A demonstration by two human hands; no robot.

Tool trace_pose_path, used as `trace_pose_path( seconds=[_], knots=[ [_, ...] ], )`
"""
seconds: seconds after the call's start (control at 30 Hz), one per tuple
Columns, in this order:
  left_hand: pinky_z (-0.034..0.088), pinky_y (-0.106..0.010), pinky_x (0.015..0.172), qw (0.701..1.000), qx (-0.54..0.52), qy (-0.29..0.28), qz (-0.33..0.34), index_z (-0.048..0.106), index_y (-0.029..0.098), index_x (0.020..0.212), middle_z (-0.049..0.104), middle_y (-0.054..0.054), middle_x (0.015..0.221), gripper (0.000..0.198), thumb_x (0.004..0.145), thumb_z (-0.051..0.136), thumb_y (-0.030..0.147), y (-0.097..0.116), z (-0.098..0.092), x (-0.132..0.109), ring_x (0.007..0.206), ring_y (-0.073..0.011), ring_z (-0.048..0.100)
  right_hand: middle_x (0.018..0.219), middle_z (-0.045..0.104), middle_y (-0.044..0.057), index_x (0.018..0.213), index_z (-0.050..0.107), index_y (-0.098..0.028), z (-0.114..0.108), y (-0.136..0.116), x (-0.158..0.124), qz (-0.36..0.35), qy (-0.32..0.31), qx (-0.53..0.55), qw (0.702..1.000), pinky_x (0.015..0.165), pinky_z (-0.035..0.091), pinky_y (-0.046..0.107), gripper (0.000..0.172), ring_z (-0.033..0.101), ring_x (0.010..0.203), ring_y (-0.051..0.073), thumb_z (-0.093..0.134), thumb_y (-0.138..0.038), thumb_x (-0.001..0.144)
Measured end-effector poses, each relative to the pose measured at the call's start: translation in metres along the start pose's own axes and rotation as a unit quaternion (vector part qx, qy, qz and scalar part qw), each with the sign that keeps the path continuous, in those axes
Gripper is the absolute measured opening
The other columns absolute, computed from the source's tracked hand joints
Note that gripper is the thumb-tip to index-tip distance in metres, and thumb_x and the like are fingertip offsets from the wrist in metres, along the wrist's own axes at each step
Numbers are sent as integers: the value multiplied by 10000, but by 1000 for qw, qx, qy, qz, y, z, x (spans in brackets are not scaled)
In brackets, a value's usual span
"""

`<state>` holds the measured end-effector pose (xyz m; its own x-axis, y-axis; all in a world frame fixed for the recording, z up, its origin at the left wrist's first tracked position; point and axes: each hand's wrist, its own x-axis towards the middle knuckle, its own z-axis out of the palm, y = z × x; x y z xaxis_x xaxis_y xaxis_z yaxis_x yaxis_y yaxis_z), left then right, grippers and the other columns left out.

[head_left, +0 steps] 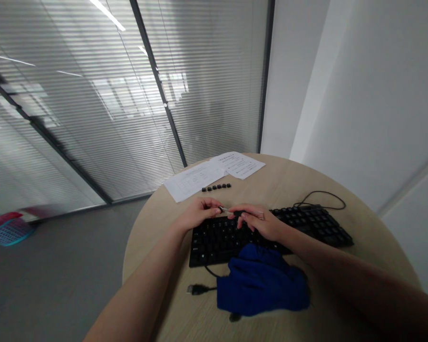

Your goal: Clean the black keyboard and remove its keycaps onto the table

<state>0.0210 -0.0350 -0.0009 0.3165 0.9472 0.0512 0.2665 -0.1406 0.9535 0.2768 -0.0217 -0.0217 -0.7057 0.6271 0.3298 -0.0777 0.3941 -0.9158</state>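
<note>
My left hand (200, 213) pinches a small black keycap (220, 209) between thumb and fingertips, above the top left part of a black keyboard (214, 242). In my right hand (258, 219), the fingers close round a keycap puller (239, 213) with a dark handle and thin metal wires. The puller's wire end reaches the keycap in my left hand; whether it grips it is too small to tell. Behind my hands, several loose black keycaps (214, 187) lie in a row on the round wooden table (146, 247).
A crumpled blue cloth (262, 282) covers the table in front of the keyboard, with a USB plug (199, 289) beside it. Printed papers (196, 179) lie at the far edge. A thin cable (324, 192) loops behind the keyboard. A basket (9, 230) sits on the floor.
</note>
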Motion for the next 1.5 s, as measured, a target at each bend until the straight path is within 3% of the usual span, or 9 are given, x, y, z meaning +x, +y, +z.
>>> trace_pose_path(
  seconds=[0.3,0.7,0.8,0.87,0.97,1.03,1.13,1.3,1.5],
  knots=[
    [371,-230,561,999,3,35,-9,708,142,861,665,-3,694,291,721,747,394,2,3,-1,578,-106,519,1073,727,138,1214,675,-175,-5,3,9,43,-13,128,991,437,436,183,435,678,759,161,575,-466,907],
    [436,-269,629,995,-11,97,12,694,137,887,674,-19,757,355,701,758,432,-8,-2,4,614,-119,550,1123,697,150,1265,626,-186,-6,14,6,46,-11,153,987,455,460,190,451,686,794,173,533,-490,946],
    [460,-285,658,987,-47,144,43,688,136,927,677,-32,817,385,711,755,448,-5,-6,4,630,-113,544,1079,698,138,1270,614,-194,-6,10,3,35,25,66,997,492,490,233,463,678,799,184,411,-505,994],
    [476,-297,678,986,-54,146,55,691,136,970,670,-35,808,410,724,753,458,-1,-7,2,660,-125,555,1090,683,128,1235,642,-207,-6,4,0,-6,77,-68,995,675,560,325,441,663,913,210,352,-460,1020],
    [485,-309,690,990,-50,117,54,697,136,1034,651,-24,756,444,737,756,462,8,-4,0,672,-134,563,1277,594,133,1196,667,-229,-8,-5,-4,-106,150,-278,943,1033,443,490,372,536,1211,269,362,-350,1022],
    [476,-301,680,994,-45,85,54,699,135,1048,638,-13,739,438,748,755,450,13,2,-1,650,-121,551,1331,560,128,1247,628,-239,-9,-7,-5,-156,156,-360,907,1110,349,540,349,483,1267,278,378,-265,1005],
    [458,-279,658,996,-59,42,57,668,151,1098,640,-3,788,434,762,751,412,20,13,-2,648,-105,547,1151,642,103,1300,574,-249,-9,-6,-6,-191,131,-416,879,1080,371,538,405,563,1110,254,363,-149,969],
    [422,-252,631,992,-95,-38,72,552,179,1199,639,25,774,517,758,768,341,23,26,-1,652,-106,559,933,660,100,1266,592,-221,-4,0,-8,-171,111,-446,871,756,505,383,357,594,839,235,401,-183,968],
    [407,-255,655,989,-100,-77,78,528,193,1183,654,29,783,512,757,771,342,13,38,3,708,-126,597,922,697,82,1152,668,-234,-1,4,-8,-179,92,-472,858,754,503,352,250,623,839,217,560,-333,949]
  ],
)
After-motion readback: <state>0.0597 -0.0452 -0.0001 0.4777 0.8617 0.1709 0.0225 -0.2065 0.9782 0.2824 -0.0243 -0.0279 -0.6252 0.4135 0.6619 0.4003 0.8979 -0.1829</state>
